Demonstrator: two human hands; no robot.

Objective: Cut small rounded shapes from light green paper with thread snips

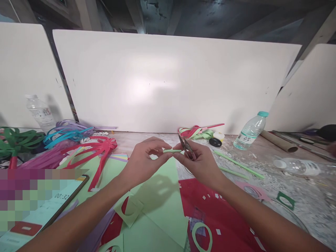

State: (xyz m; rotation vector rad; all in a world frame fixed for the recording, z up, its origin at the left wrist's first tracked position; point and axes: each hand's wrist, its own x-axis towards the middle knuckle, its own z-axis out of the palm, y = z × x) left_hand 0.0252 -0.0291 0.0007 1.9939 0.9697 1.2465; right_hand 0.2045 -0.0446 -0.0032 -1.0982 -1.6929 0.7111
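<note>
Between my two hands is a small light green paper piece (pixel 172 151), narrow and folded or rolled; I cannot tell which. My left hand (pixel 144 157) pinches its left end between thumb and fingertips. Thumb and finger of my right hand (pixel 202 159) grip the other end. Tucked into that same right hand is a pair of scissors (pixel 186 146), blades pointing up and away. Below lie light green paper sheets (pixel 157 206) and a red sheet (pixel 210 210) with small white scraps. A green paper ring (pixel 201 236) rests on the red one.
A phone (pixel 65 196) showing a timer lies at left, near red paper strips (pixel 102 150). Green paper sticks (pixel 238 164), a standing bottle (pixel 250 131), a lying bottle (pixel 301 166) and a cardboard tube (pixel 279 141) are at right. A white board (pixel 170 80) closes off the back.
</note>
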